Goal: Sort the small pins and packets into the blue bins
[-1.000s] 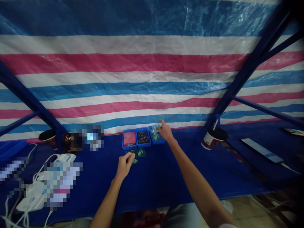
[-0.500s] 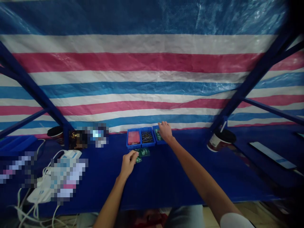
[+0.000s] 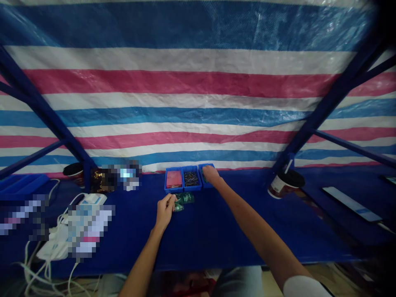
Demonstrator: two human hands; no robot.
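head view, left hand (image 3: 165,208): fingers curled, tips at the near edge of the green packets; cannot tell whether they are clamped on one.
head view, right hand (image 3: 211,175): down in the right bin (image 3: 208,185); its fingertips are hidden, so cannot tell if they are apart or together.
green packets (image 3: 188,198): small, flat, dark green with pale marks, lying on the blue table (image 3: 201,235) just in front of the bins.
packet count: at least two on the table.
bin count: three, blue, side by side; left bin (image 3: 173,191) with flat pink pieces (image 3: 173,179), middle bin (image 3: 192,189) with dark thin pieces (image 3: 191,178), too many to count.
black-lidded tub count: two, one far right (image 3: 283,185), one far left (image 3: 74,172).
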